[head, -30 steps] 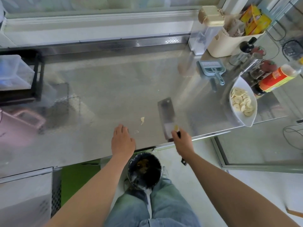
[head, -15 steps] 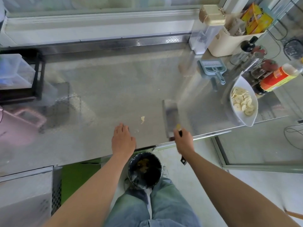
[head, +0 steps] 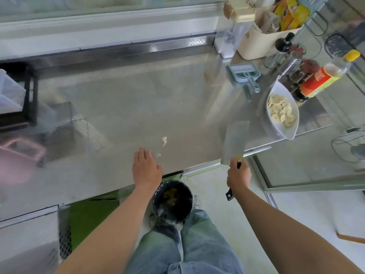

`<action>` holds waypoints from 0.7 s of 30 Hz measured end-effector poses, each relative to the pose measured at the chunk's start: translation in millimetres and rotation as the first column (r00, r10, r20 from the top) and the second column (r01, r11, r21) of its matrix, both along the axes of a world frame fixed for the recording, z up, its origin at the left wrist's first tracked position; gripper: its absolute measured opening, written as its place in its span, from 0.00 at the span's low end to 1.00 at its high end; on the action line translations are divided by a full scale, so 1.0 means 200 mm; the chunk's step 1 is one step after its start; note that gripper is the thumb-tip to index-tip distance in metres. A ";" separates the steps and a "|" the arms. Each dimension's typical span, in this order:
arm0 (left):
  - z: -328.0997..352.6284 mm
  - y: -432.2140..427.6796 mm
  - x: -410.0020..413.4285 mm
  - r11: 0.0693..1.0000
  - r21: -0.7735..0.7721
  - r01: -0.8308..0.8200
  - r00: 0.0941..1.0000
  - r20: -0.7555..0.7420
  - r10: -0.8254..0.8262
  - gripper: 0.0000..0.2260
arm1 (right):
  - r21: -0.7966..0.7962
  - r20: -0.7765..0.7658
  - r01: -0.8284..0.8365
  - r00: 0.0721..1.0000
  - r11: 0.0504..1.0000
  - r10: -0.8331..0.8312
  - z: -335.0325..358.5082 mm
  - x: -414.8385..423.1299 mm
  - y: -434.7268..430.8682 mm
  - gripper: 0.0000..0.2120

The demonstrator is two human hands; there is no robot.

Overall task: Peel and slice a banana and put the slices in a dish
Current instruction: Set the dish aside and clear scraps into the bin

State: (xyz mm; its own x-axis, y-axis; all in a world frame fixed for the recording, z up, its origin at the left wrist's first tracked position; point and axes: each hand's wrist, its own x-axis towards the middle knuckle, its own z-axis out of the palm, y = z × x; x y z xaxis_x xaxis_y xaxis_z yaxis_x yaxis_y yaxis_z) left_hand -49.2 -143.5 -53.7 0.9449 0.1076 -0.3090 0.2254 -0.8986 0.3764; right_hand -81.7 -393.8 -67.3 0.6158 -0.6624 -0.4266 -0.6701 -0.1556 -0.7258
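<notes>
A white boat-shaped dish [head: 292, 129] near the counter's right edge holds several pale banana slices [head: 281, 111]. My right hand [head: 238, 176] grips the black handle of a cleaver [head: 234, 143], whose wide blade points away from me, just left of the dish. A yellowish bit sticks to the blade near the handle. My left hand [head: 146, 168] rests flat on the steel counter [head: 118, 107] at its front edge, fingers straight. Two small banana scraps [head: 164, 141] lie on the counter just beyond my left hand's fingertips.
A black bin [head: 173, 204] with peel inside stands on the floor under the counter edge, between my arms. Bottles [head: 324, 76], a cream caddy [head: 262, 38] and a blue slicer [head: 244, 74] crowd the back right. A black rack [head: 19, 95] sits at the left.
My right hand has carried the cleaver to the right along the front edge, toward the dish. My left hand has stayed put on the counter.
</notes>
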 end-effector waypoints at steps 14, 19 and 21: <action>0.00 0.01 0.01 1.000 0.004 0.013 1.000 0.008 -0.013 0.23 | -0.012 -0.011 -0.248 0.969 0.969 0.248 0.02 0.14 0.21 0.13; 0.00 0.01 0.02 0.999 0.035 -0.013 1.000 0.025 0.013 0.26 | -0.010 -0.061 -0.202 0.978 0.979 0.201 0.01 0.15 0.09 0.14; 0.00 0.01 0.04 0.999 0.033 -0.019 1.000 0.025 0.018 0.26 | 0.038 -0.057 -0.350 0.935 0.936 0.351 0.00 0.13 0.19 0.15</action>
State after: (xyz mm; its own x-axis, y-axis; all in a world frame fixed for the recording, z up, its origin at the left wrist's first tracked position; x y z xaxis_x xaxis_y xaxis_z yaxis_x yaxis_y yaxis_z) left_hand -40.9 -141.5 -53.7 0.9499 0.1351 -0.2818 0.2335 -0.9062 0.3525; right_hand -55.0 -355.1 -68.2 0.7787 -0.3968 -0.4859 -0.6201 -0.3694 -0.6921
